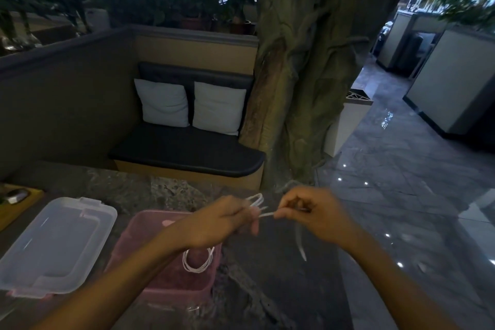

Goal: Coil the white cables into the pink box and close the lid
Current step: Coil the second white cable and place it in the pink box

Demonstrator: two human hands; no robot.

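Here, above the dark stone table [166,190]: left hand [222,220] clenched in a grip around a small bundle of loops of white cable [255,199], loops poking out past the knuckles. Right hand [313,211] just beside it, fingertips pinching a short stretch of the same cable — drawn taut between the two hands. From the right hand's grip, a loose tail [300,242] hanging down and curving toward the table, free end not touching anything clearly visible.

Below the left forearm, the pink box [171,292], open, lid off. Inside, toward its right side, a second white cable [197,260] already lying in a flat round coil on the box floor. A small pale patch near the far wall of the box — too blurred to tell what.

To the left of the box, touching or nearly touching its corner, the translucent lid [56,244] lying flat on the table. Further left at the table edge, a yellowish board [18,209] with a dark object on it.

Beyond the table, a black bench [187,153] with two white cushions [163,103], beside a rough tree-trunk pillar [308,61].
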